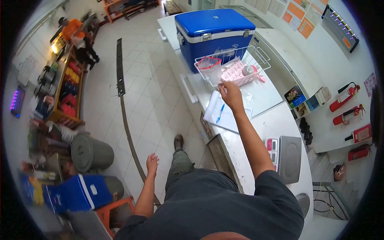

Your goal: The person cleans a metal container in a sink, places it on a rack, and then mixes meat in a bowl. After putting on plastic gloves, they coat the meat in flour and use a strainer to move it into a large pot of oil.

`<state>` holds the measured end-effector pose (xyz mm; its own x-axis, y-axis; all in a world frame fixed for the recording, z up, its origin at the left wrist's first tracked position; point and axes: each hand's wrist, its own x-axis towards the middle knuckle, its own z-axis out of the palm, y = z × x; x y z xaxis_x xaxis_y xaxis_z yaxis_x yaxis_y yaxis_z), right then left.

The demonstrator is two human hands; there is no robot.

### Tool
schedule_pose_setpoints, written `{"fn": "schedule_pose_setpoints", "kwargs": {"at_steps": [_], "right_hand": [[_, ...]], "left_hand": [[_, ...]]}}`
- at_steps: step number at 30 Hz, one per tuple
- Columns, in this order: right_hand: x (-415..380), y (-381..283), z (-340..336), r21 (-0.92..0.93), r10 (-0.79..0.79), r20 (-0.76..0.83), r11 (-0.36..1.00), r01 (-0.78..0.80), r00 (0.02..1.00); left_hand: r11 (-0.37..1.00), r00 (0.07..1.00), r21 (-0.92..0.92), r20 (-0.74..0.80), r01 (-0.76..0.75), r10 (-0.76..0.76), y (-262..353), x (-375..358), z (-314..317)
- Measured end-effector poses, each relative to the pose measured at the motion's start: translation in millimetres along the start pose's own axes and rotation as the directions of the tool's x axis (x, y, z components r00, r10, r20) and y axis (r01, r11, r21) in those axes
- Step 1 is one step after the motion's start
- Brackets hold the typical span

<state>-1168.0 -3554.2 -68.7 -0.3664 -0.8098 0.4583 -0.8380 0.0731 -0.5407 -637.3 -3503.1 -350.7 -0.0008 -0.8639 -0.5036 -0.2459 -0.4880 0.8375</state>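
Note:
My right hand (231, 95) reaches over the white counter (262, 130), its fingers closed at the near rim of a white wire basket (262, 60). Inside the basket are a clear plastic bag (211, 72) with a red edge, a pink patterned pack (233, 72) and a small clear container (249, 70). Below the hand lies an open notebook (212, 113) with a blue pen (220, 113) on it, partly covered by my forearm. My left hand (152, 163) hangs over the floor, holding nothing, with its fingers loosely apart.
A blue cooler box (214, 36) stands behind the basket. Digital scales (289, 158) sit nearer on the counter. To the left are a grey lidded bin (91, 151), another blue cooler (86, 192) and a loaded shelf (70, 88). A person (77, 34) in orange stands far left.

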Motion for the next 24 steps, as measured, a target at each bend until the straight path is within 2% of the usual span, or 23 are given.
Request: {"fn": "schedule_pose_setpoints", "kwargs": {"at_steps": [1, 2, 3, 5, 6, 7, 8, 9, 10, 11, 13, 15, 17, 18, 19, 20, 21, 22, 23, 24], "right_hand": [[42, 14, 26, 0.043, -0.095, -0.162, 0.994, 0.103, 0.982], [83, 12, 36, -0.015, -0.124, -0.169, 0.992, 0.124, 0.978], [111, 6, 48, -0.179, -0.16, -0.209, 0.976, 0.123, 0.965], [148, 10, 75, -0.568, -0.123, -0.037, 0.819, 0.081, 0.992], [167, 19, 82, -0.287, -0.038, -0.195, 0.958, -0.02, 0.98], [173, 27, 88, 0.032, 0.095, -0.315, 0.996, -0.089, 0.944], [173, 34, 93, 0.351, 0.252, -0.388, 0.93, -0.11, 0.887], [168, 25, 69, 0.408, 0.307, -0.525, 0.909, -0.081, 0.794], [162, 8, 48, 0.554, 0.388, -0.635, 0.831, 0.044, 0.668], [149, -19, 23, 0.505, 0.431, -0.699, 0.862, -0.032, 0.57], [105, -29, 7, 0.5, 0.422, -0.747, 0.866, 0.017, 0.513], [57, -53, -3, 0.36, 0.535, -0.548, 0.845, -0.396, 0.643], [14, -75, -3, 0.204, 0.676, -0.403, 0.724, -0.659, 0.617], [-6, -87, 4, 0.315, 0.735, -0.483, 0.653, -0.688, 0.476], [-24, -100, 15, 0.429, 0.777, -0.54, 0.585, -0.688, 0.324], [-33, -112, 25, 0.43, 0.76, -0.606, 0.563, -0.706, 0.236], [-41, -125, 37, 0.435, 0.735, -0.662, 0.539, -0.721, 0.15], [-54, -132, 48, 0.411, 0.689, -0.711, 0.569, -0.713, 0.14], [-68, -140, 58, 0.414, 0.688, -0.723, 0.495, -0.764, 0.053], [-85, -149, 72, 0.425, 0.689, -0.725, 0.421, -0.801, -0.022]], "left_hand": [[0.998, 0.998, 0.013, 0.041, -0.054, 0.053, 34, 29, 15], [0.993, 0.989, 0.026, 0.09, -0.117, 0.114, 71, 68, 32], [0.98, 0.97, 0.029, 0.151, -0.196, 0.19, 107, 106, 51], [0.946, 0.911, 0.012, 0.274, -0.323, 0.308, 170, 166, 93], [0.942, 0.893, -0.018, 0.313, -0.335, 0.324, 211, 192, 118], [0.942, 0.878, -0.042, 0.351, -0.333, 0.325, 250, 208, 140], [0.912, 0.811, -0.077, 0.431, -0.403, 0.394, 289, 221, 160], [0.876, 0.734, -0.125, 0.499, -0.465, 0.461, 332, 231, 179], [0.821, 0.658, -0.11, 0.542, -0.561, 0.522, 380, 225, 195], [0.75, 0.565, -0.106, 0.591, -0.653, 0.575, 430, 215, 209], [0.525, 0.246, -0.186, 0.723, -0.83, 0.646, 507, 203, 240], [0.41, -0.039, -0.314, 0.831, -0.856, 0.556, 543, 207, 286], [0.31, -0.159, -0.266, 0.931, -0.913, 0.329, 549, 223, 342], [0.246, -0.206, -0.254, 0.957, -0.935, 0.206, 545, 230, 368], [0.08, -0.229, -0.23, 0.973, -0.97, 0.028, 539, 236, 392], [-0.098, -0.212, -0.227, 0.967, -0.969, -0.144, 531, 242, 415], [-0.273, -0.157, -0.244, 0.94, -0.931, -0.304, 518, 247, 431], [-0.309, -0.232, -0.317, 0.93, -0.896, -0.284, 503, 247, 442], [-0.353, -0.3, -0.378, 0.919, -0.856, -0.258, 485, 252, 458], [-0.313, -0.53, -0.539, 0.839, -0.782, -0.121, 445, 278, 482]]}}
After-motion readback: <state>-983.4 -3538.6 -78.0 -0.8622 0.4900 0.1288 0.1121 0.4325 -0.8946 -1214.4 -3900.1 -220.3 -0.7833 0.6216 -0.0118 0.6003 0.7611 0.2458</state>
